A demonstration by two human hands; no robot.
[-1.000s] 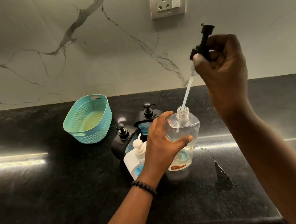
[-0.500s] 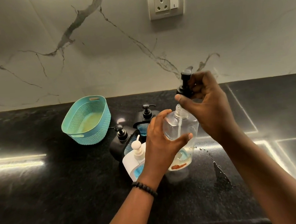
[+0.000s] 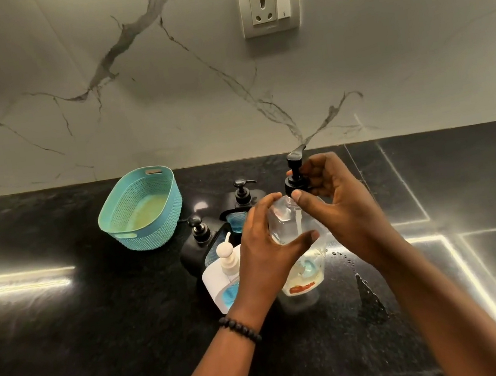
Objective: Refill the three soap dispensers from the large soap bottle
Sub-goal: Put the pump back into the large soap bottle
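Gripping clear bottle [image 3: 291,239], left hand [image 3: 267,248]; right hand [image 3: 334,205] pinches pump [image 3: 294,178].

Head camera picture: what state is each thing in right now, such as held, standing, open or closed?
Clear bottle: upright on the counter, held, almost empty.
Black pump: sitting at the clear bottle's neck, pinched.
Left hand: grip wrapped round the clear bottle.
Right hand: grip on the black pump.
Two black dispensers: standing, pumps on.
White dispenser: standing, pump on, blue soap inside.
Teal basket: tilted, open.
Counter: wet patch and droplets.
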